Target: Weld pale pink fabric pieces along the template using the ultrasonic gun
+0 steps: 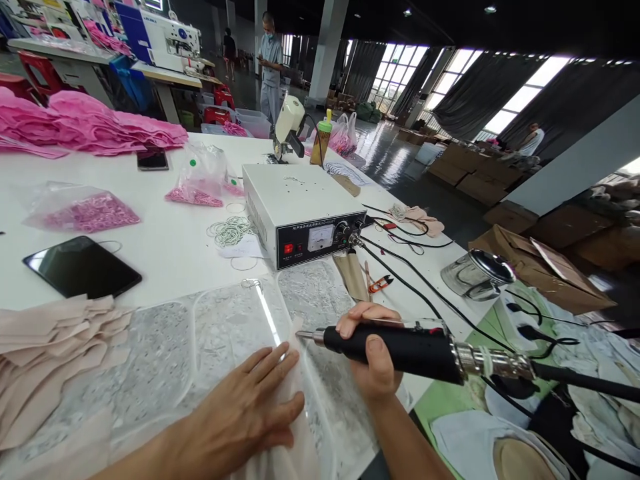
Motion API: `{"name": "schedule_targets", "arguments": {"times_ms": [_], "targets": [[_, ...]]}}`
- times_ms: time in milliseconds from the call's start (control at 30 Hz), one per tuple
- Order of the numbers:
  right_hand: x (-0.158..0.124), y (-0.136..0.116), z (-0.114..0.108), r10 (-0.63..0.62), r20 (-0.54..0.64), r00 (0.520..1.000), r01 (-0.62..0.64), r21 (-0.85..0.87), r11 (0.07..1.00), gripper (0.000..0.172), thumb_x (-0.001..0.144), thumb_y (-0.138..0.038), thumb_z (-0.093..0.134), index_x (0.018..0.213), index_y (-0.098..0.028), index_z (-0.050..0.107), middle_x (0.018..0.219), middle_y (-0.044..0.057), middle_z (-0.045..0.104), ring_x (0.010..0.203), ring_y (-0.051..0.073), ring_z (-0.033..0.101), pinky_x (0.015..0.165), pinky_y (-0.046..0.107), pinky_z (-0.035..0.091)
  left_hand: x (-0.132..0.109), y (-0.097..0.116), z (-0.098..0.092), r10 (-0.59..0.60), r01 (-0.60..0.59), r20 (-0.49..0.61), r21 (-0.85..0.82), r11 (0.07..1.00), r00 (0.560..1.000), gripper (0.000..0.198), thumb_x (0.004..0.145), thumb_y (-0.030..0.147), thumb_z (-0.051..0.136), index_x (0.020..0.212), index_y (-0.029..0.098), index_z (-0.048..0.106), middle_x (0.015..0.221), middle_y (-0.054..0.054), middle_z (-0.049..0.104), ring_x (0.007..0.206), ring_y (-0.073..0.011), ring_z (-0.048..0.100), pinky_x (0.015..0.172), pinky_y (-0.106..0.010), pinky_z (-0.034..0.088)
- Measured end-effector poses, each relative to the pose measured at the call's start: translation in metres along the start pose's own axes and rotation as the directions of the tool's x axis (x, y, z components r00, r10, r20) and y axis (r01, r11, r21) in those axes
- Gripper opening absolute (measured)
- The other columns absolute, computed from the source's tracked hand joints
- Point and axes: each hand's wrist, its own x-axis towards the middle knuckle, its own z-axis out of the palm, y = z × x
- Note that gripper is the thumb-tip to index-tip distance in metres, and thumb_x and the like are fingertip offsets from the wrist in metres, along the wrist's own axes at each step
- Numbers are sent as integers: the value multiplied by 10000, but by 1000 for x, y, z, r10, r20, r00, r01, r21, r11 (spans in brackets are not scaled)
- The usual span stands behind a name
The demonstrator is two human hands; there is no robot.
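Observation:
My right hand point(373, 350) is wrapped round the black handle of an ultrasonic hand welder point(400, 348). Its thin metal tip points left and meets the edge of a sheer, pale beige fabric piece point(293, 427). Flat on that fabric lies my left hand point(245, 403), fingers stretched out, just left of the tip. Beneath both is a grey stone-patterned mat point(155, 333) with a clear, glossy cover. A thick cable runs from the welder's rear to the right. Behind stands a white control box point(305, 207) with a lit red switch and a dial.
Stacked beige fabric pieces point(55, 353) lie at left, near a black tablet point(83, 267). Bags of pink parts point(90, 212), pink fabric point(85, 123) and a phone point(153, 159) sit behind. Orange snips point(380, 285), cables and a metal mug point(475, 275) are at right. A person point(271, 67) stands beyond.

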Motion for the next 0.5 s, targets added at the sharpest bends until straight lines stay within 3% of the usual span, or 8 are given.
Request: {"name": "schedule_targets", "arguments": {"times_ms": [233, 500], "targets": [[0, 3, -2, 8, 1, 1000, -8, -7, 1000, 149, 893, -342, 571, 1013, -254, 580, 879, 2, 587, 637, 140, 591, 636, 356, 521, -2, 1, 6, -45, 46, 5, -51, 998, 999, 513, 710, 412, 882, 1130, 251, 635, 1587, -192, 310, 1375, -369, 446, 1064, -509, 460], [0, 6, -6, -1, 22, 1000, 0, 7, 1000, 165, 893, -322, 579, 1043, -254, 576, 881, 7, 601, 664, 152, 588, 651, 363, 512, 3, 3, -4, -43, 43, 29, -9, 999, 999, 616, 618, 331, 946, 1139, 252, 627, 1529, -237, 383, 1395, -399, 410, 1003, -524, 502]]}}
